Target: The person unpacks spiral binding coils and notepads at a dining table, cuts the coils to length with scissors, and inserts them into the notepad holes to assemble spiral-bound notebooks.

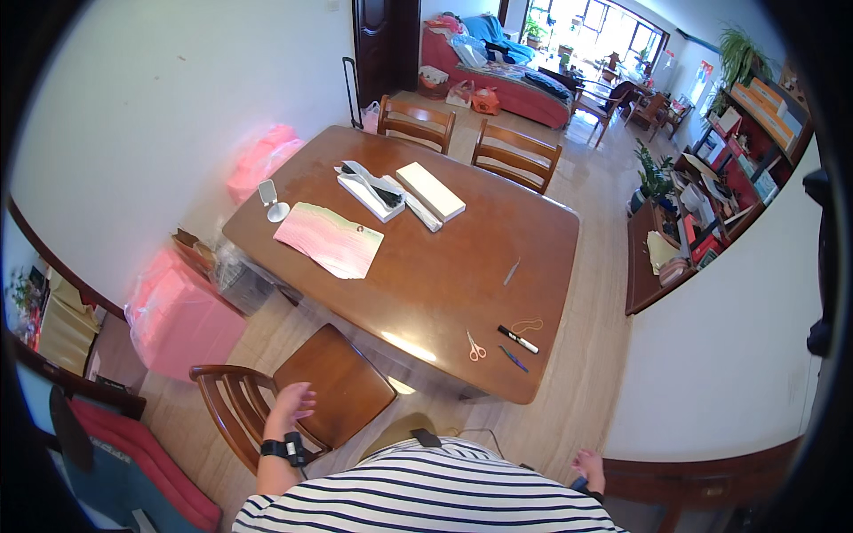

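My left hand [294, 404] is raised above the seat of a wooden chair [340, 383], empty, with its fingers apart. At lower right my right hand [588, 462] hangs beside my body, away from the table; its fingers are partly curled. Before me stands a wooden table [426, 273]. Near its close right corner lie scissors [475, 348], a marker [518, 339], a purple-blue pen-like tool [514, 358] and a loop of cord [530, 325]. Farther back is a slim metal tool [512, 272]. A pink patterned sheet [330, 240] lies on the left half.
Behind the sheet are an open white box [370, 194] holding dark items, a closed-looking white box [430, 191] and a small folding stand [272, 202]. Two chairs [416, 125] [516, 154] stand at the far side. Pink-wrapped bundles [190, 313] sit left, shelves [720, 193] right.
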The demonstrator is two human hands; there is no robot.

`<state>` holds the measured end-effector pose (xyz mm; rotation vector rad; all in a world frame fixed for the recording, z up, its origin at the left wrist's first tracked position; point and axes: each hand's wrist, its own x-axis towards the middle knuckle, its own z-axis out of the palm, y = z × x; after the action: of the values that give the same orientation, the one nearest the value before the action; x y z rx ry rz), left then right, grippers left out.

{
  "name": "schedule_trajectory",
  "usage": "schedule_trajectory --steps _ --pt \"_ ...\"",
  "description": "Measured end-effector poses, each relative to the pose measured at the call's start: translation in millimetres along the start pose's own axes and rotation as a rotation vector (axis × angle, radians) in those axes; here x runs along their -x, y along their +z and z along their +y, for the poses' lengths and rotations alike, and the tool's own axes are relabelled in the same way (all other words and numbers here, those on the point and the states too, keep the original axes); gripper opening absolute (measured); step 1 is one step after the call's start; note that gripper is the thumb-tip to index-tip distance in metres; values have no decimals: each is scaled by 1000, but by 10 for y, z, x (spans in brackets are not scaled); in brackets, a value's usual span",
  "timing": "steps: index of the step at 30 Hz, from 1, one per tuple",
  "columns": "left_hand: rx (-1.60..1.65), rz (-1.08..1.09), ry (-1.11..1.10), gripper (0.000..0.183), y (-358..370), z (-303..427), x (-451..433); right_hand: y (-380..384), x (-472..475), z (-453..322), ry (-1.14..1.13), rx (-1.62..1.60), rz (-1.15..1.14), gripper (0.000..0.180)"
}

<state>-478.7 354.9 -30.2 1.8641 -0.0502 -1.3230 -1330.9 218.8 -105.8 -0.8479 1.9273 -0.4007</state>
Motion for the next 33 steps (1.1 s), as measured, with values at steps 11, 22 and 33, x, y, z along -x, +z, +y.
schedule_trajectory --steps 11,22,33 --pt "-1329 448 126 58 -2649 2877 547 -2015 638 -372 25 403 372 25" --pt "-2291 850 911 37 187 5930 -1428 -218 84 -3220 -998 756 796 38" --pt "-1967 300 1631 65 1402 5255 -3909 3383 721 -4309 -569 946 437 36"
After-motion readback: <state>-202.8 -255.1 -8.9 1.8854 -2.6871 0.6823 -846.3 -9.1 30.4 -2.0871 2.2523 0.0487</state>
